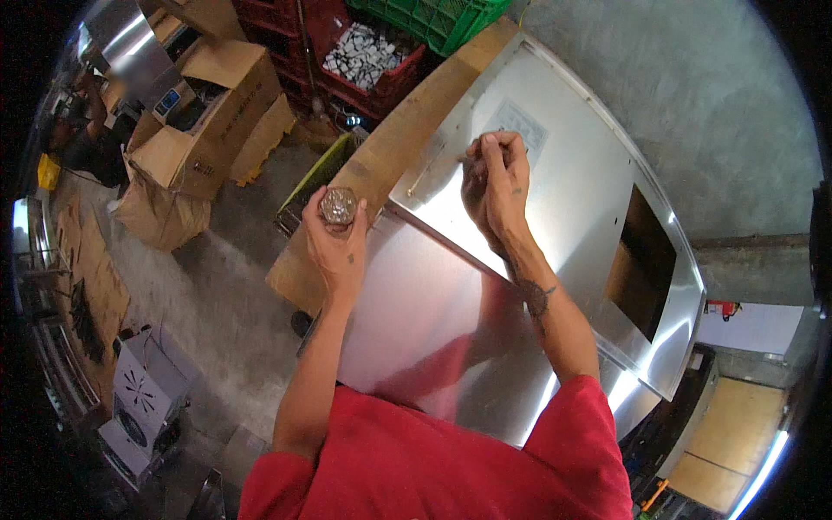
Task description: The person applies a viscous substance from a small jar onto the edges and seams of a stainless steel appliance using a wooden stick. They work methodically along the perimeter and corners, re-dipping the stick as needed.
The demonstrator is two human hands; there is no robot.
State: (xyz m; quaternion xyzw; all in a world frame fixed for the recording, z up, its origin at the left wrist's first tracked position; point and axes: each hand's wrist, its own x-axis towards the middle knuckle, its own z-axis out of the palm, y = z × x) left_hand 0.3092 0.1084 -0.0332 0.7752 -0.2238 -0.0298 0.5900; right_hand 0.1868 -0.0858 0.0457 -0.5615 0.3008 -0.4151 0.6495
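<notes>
The left hand (336, 247) is clamped around a small clear bag (338, 206) of what look like shiny metal bits, perhaps screws; the view is too small to be sure. It holds the bag up just over the left edge of the steel panel (433, 295). The bag should be light and soft, its film slippery and easy to tear, so a grip around its gathered neck or full body suits it best.

The right hand (496, 186) rests on the panel's upper part, its fingers pinched together on something thin, maybe a screw or a pen; I cannot tell which. It sits just beside a pale label (520, 121) stuck to the metal.

The panel is a large, bright, stiff sheet with a dark rectangular cutout (646, 260) toward its right side. Its surface looks smooth and slick, and its edges are likely sharp. It lies on a wooden table (381, 165).

Beyond the table stand red crates (364, 82), a green crate (433, 22) and open cardboard boxes (199, 121) on the concrete floor (217, 286)
</notes>
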